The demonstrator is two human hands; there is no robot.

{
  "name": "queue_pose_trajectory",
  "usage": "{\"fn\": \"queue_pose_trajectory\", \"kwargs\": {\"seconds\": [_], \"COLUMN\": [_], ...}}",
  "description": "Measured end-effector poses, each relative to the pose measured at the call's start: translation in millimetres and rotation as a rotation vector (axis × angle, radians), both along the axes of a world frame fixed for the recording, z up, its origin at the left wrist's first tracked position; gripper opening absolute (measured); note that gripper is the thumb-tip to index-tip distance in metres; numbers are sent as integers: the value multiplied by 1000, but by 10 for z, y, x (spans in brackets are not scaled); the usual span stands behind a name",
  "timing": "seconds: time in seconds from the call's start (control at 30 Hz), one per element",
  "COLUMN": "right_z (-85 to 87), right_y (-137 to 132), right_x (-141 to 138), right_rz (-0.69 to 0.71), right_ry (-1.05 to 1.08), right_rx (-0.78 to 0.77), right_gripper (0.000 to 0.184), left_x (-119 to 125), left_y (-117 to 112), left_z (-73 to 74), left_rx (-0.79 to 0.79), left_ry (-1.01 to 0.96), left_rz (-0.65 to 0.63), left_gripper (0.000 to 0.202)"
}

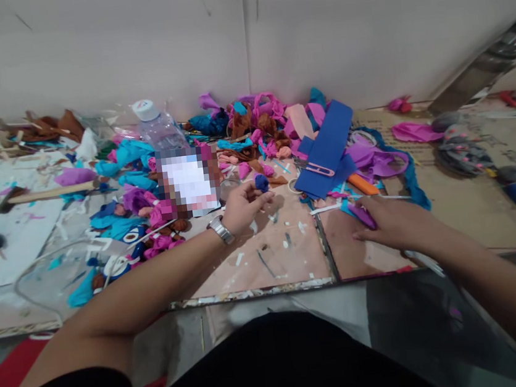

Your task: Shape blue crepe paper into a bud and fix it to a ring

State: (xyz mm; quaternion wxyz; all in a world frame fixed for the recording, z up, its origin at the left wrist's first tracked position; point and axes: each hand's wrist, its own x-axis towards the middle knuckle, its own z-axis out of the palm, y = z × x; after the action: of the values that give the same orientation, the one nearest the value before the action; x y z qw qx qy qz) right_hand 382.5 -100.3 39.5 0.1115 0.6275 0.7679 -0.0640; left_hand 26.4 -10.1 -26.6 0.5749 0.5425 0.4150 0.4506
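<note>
My left hand [243, 209], with a watch [221, 229] on its wrist, pinches a small dark blue crepe-paper bud [261, 183] above the bench. At the right, my right hand [394, 220] is low over the worktop, thumb and fingers apart. A purple crepe-paper piece [362, 214] lies in the gap between them; a firm grip on it does not show. Just beyond are an orange-handled cutter [362, 184] and white strips [327, 209]. Blue paper sheets [332, 141] lie further back, with pink-handled scissors [315, 167] on top.
Heaps of coloured crepe-paper pieces [140, 197] surround a blurred phone-like screen [189, 182] and a plastic bottle [157, 127]. A hammer [53, 192] and cable [20, 279] lie left. A grey pincushion-like ball [462, 151] sits right. The wall [221, 36] closes the back.
</note>
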Motion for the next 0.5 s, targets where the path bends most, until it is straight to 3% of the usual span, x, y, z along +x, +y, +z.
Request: {"fn": "queue_pose_trajectory", "kwargs": {"seconds": [0.1,0.2,0.37,0.5], "right_z": [-188,-187,23,402], "right_y": [-61,41,511,926], "right_x": [141,204,93,-369], "right_rz": [39,27,100,135], "right_ry": [88,147,269,529], "right_rx": [29,23,108,237], "right_gripper": [56,51,37,32], "left_x": [-4,-10,-15,-3], "left_y": [8,13,4,-13], "left_z": [12,14,21,29], "left_rx": [1,8,52,84], "left_ry": [9,6,24,26], "left_rz": [-10,-5,9,27], "left_gripper": [59,60,56,51]}}
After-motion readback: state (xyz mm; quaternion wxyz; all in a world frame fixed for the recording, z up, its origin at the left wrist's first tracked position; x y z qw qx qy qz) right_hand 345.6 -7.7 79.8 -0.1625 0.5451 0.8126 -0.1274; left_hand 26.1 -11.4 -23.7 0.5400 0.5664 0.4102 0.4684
